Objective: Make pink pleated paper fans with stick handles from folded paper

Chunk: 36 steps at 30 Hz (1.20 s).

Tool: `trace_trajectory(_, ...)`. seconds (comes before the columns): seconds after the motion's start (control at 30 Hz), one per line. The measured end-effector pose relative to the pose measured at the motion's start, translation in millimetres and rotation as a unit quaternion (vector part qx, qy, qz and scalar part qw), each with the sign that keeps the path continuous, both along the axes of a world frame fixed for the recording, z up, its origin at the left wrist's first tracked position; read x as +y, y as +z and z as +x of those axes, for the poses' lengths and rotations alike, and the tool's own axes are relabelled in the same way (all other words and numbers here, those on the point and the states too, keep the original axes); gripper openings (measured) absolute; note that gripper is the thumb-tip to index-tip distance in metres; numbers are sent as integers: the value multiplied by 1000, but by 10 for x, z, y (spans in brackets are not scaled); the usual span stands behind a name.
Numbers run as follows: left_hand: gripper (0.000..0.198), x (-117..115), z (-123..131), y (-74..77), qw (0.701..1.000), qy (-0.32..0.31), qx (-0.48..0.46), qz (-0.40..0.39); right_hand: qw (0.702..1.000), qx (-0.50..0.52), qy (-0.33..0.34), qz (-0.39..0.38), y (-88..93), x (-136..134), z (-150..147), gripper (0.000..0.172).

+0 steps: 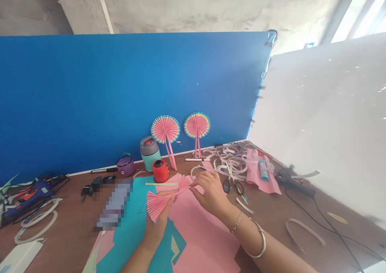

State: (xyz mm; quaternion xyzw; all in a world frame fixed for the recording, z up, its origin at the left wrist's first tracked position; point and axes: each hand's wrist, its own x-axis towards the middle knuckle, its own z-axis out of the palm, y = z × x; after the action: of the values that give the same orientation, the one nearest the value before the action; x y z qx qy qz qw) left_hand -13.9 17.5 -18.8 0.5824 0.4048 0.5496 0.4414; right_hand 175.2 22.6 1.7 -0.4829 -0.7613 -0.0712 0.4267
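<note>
Seemingly gathering pleats, the left hand [161, 220] grips pink pleated paper [155, 206]; at its two o'clock, the right hand [211, 193] pinches narrowly, contents unclear. Firm tension looks needed next.

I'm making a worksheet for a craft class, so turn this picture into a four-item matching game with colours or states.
1. flask
2. scissors
3. round fans
4. left hand

A. black-handled
B. holding pleated paper
C. teal and grey
D. striped around the rims

Pairs: 1-C, 2-A, 3-D, 4-B
</note>
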Motion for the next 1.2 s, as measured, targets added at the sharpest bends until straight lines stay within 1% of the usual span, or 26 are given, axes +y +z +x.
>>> trace_trajectory(0.07,26,15,-11,-1,1000,8,-9,-7,1000,7,-16,-1,-27,32,26,11)
trace_trajectory(0.13,27,47,-36,-18,999,31,-28,-22,999,12,-40,-6,-44,66,61,15)
trace_trajectory(0.2,30,90,-67,-44,996,57,-37,-51,998,18,-50,-17,-39,81,91,9)
trace_trajectory(0.23,32,111,-82,-57,995,67,-36,-67,999,23,-41,-23,-28,77,99,8)
trace_trajectory(0.3,35,142,-99,-69,993,70,-31,-88,999,32,4,-29,0,43,97,21)
trace_trajectory(0.33,35,148,-101,-63,994,59,-30,-87,998,29,35,-33,14,15,85,27)
trace_trajectory(0.37,34,148,-99,-49,996,44,-30,-75,997,20,64,-37,24,-17,68,33)
trace_trajectory(0.43,30,132,-85,0,999,12,-26,-40,993,-10,109,-49,35,-84,18,52)
trace_trajectory(0.5,26,106,-66,59,1000,-4,-10,-17,989,-42,124,-67,37,-142,-42,71)
trace_trajectory(0.57,24,84,-52,99,1000,-13,2,-18,989,-63,116,-73,42,-179,-100,77)
trace_trajectory(0.6,23,77,-46,107,999,-18,2,-27,989,-68,109,-70,46,-188,-125,75)
trace_trajectory(0.63,23,73,-41,106,999,-21,-4,-38,990,-71,102,-62,52,-192,-146,69)
trace_trajectory(0.77,28,68,-2,75,996,-29,-45,-70,995,-61,74,-32,63,-175,-188,36)
trace_trajectory(0.87,33,44,59,83,988,-79,-97,-90,997,-42,57,-17,44,-156,-197,22)
trace_trajectory(0.93,35,21,106,99,980,-107,-128,-113,998,-36,55,-9,22,-151,-205,17)
trace_trajectory(0.97,36,10,127,103,977,-108,-135,-127,998,-36,55,-7,10,-151,-211,16)
trace_trajectory(1.1,40,3,163,82,971,-65,-144,-180,998,-45,49,-1,-26,-153,-236,14)
trace_trajectory(1.2,42,22,149,55,970,-42,-156,-183,998,-56,36,-5,-40,-147,-242,21)
